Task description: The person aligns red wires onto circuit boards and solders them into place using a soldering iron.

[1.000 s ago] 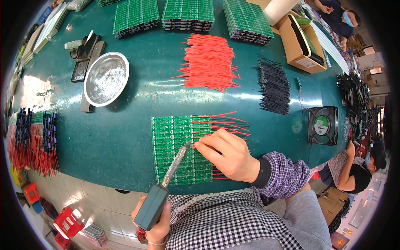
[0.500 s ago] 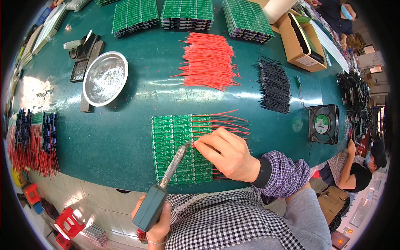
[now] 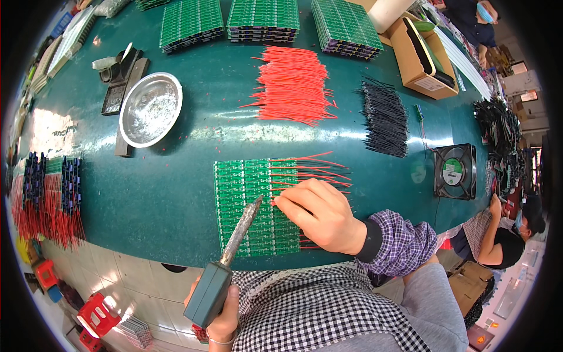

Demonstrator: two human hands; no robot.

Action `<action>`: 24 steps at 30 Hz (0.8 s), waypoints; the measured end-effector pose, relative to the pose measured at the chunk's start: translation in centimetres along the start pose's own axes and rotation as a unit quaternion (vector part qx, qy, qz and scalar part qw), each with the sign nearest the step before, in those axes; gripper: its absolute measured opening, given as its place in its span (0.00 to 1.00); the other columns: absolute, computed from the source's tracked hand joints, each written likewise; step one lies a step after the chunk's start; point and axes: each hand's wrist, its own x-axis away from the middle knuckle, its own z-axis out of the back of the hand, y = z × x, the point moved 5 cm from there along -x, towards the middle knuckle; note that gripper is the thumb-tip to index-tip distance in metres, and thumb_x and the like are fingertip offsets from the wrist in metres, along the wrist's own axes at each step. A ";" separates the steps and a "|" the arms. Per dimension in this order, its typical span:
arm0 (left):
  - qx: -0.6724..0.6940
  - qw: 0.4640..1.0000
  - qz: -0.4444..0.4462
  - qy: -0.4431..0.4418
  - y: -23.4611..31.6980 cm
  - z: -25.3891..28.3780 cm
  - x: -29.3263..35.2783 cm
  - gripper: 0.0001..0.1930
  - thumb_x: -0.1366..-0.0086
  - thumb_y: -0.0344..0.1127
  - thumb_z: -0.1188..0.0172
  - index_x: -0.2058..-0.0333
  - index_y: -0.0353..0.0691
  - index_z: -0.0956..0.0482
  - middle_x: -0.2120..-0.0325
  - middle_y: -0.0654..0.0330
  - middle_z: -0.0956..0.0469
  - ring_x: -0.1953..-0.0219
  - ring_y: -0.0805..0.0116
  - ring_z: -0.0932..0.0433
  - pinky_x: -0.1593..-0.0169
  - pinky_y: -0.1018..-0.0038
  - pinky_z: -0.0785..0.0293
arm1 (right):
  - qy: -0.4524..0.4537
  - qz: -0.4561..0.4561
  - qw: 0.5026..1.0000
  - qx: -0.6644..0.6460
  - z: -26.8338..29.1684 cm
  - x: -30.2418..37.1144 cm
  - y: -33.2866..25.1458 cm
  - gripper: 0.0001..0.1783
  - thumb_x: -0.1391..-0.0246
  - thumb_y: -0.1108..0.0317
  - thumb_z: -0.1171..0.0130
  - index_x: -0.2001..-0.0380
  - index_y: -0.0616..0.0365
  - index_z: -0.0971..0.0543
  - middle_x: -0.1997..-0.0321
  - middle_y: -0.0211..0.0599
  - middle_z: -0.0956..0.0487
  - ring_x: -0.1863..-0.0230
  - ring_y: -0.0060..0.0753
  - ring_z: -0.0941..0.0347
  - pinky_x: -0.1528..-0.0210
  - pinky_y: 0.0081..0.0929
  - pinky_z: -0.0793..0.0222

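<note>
Boards with hanging red wires (image 3: 50,193) stand at the left edge of the green table (image 3: 146,205); right of them, farther back, sits a metal bowl (image 3: 151,110). Near the front edge, the left hand (image 3: 224,322) has its fingers wrapped around a soldering iron (image 3: 208,293), its tip over a green circuit panel (image 3: 264,223) lying by that edge. Behind the panel lies a red wire pile (image 3: 293,85). The right hand (image 3: 322,217) pinches a red wire (image 3: 272,202) between thumb and forefinger, just beside the iron's tip. Toward the right edge are black wires (image 3: 384,120), then a fan (image 3: 454,172).
</note>
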 end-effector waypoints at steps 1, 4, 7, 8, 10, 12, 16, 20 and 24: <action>0.001 1.000 -0.004 0.000 0.1 0.0 0.0 0.13 0.52 0.26 0.30 0.66 0.31 0.19 0.71 0.53 0.21 0.72 0.62 0.22 0.68 0.70 0.27 | 0.008 0.005 1.000 0.000 0.4 0.0 -0.2 0.16 0.59 0.76 0.35 0.62 0.67 0.21 0.64 0.38 0.22 0.65 0.35 0.26 0.67 0.28 0.26; -0.001 1.000 -0.010 0.003 0.1 0.1 0.1 0.14 0.52 0.26 0.30 0.65 0.31 0.18 0.70 0.53 0.21 0.72 0.62 0.22 0.68 0.70 0.27 | 0.013 0.006 1.000 -0.011 0.5 0.3 -0.4 0.16 0.59 0.75 0.34 0.63 0.67 0.21 0.64 0.38 0.21 0.65 0.36 0.26 0.67 0.29 0.25; -0.006 1.000 -0.027 -0.001 -0.3 0.2 0.1 0.14 0.52 0.25 0.30 0.65 0.30 0.18 0.70 0.53 0.20 0.72 0.62 0.22 0.68 0.71 0.27 | 0.005 0.001 1.000 -0.020 0.3 0.4 -0.4 0.16 0.58 0.75 0.34 0.63 0.67 0.21 0.64 0.39 0.21 0.65 0.36 0.26 0.67 0.29 0.25; -0.008 0.999 -0.042 -0.007 -0.2 0.1 0.1 0.13 0.52 0.25 0.30 0.65 0.30 0.18 0.70 0.53 0.20 0.72 0.62 0.22 0.68 0.71 0.27 | 0.001 0.000 1.000 -0.017 0.2 0.5 -0.4 0.16 0.58 0.75 0.34 0.63 0.67 0.21 0.64 0.39 0.22 0.66 0.36 0.26 0.67 0.29 0.25; -0.006 1.000 -0.027 -0.011 -0.1 0.1 0.1 0.13 0.52 0.25 0.30 0.66 0.30 0.18 0.71 0.53 0.20 0.73 0.61 0.22 0.69 0.71 0.27 | -0.001 0.000 1.000 -0.018 0.2 0.5 -0.4 0.15 0.58 0.75 0.34 0.63 0.67 0.21 0.64 0.38 0.22 0.66 0.36 0.26 0.67 0.28 0.25; -0.005 1.000 -0.011 -0.015 -0.3 0.1 0.2 0.12 0.52 0.25 0.30 0.67 0.30 0.18 0.71 0.52 0.20 0.73 0.61 0.22 0.69 0.71 0.27 | -0.002 0.000 1.000 -0.020 0.1 0.5 -0.4 0.15 0.58 0.75 0.34 0.63 0.67 0.21 0.64 0.38 0.22 0.66 0.36 0.26 0.67 0.28 0.25; -0.037 0.999 -0.026 -0.023 -0.4 0.1 0.3 0.11 0.53 0.24 0.30 0.68 0.30 0.18 0.72 0.52 0.20 0.74 0.61 0.22 0.70 0.71 0.27 | -0.008 0.002 1.000 -0.015 0.1 0.5 -0.4 0.16 0.61 0.75 0.35 0.64 0.67 0.21 0.64 0.38 0.22 0.66 0.36 0.26 0.66 0.28 0.25; -0.018 0.999 -0.014 -0.034 -0.2 -0.2 0.2 0.11 0.53 0.22 0.31 0.68 0.29 0.18 0.72 0.52 0.20 0.73 0.60 0.21 0.69 0.70 0.27 | -0.010 0.004 1.000 -0.008 0.0 0.6 -0.4 0.17 0.62 0.75 0.36 0.63 0.66 0.21 0.64 0.38 0.22 0.65 0.36 0.26 0.66 0.28 0.25; -0.034 0.998 -0.026 -0.047 -0.2 -0.3 0.1 0.11 0.53 0.22 0.31 0.68 0.29 0.18 0.72 0.52 0.20 0.73 0.60 0.21 0.69 0.70 0.27 | -0.009 0.003 1.000 -0.010 0.0 0.5 -0.5 0.17 0.62 0.75 0.36 0.63 0.66 0.21 0.64 0.38 0.22 0.64 0.36 0.25 0.65 0.28 0.25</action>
